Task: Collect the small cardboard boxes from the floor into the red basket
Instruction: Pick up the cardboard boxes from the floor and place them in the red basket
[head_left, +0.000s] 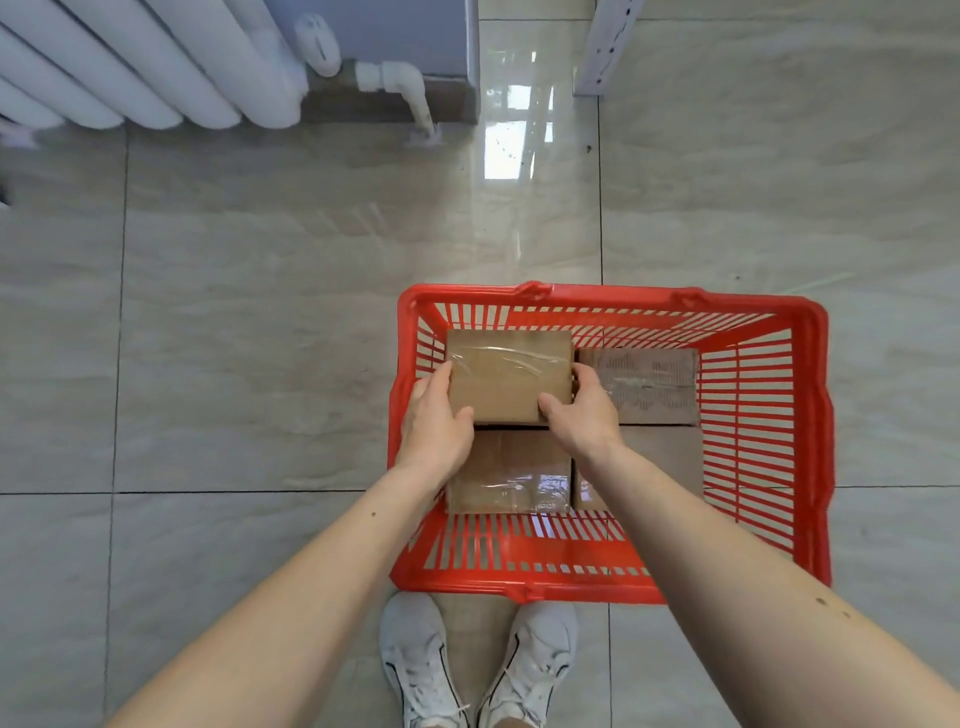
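both hands, left hand (436, 421) and right hand (582, 415), grip a taped cardboard box (506, 374) by its sides over the red basket's (815, 441) far left corner. three boxes already lie inside; no box shows on the tiled floor (260, 312), so collecting looks nearly finished.

Single head-worn wide-angle view, facing steeply down from standing height.

The camera looks almost straight down at the tiled floor (260, 338), with the wearer's white shoes (478, 665) at the bottom edge and both forearms entering from the lower corners. The red basket (815, 441) sits right of centre, at arm's reach. The upper edge takes in a white radiator (145, 67) at the far left. Straight lines bow towards the frame edges. There is no second view, so nothing is shared.
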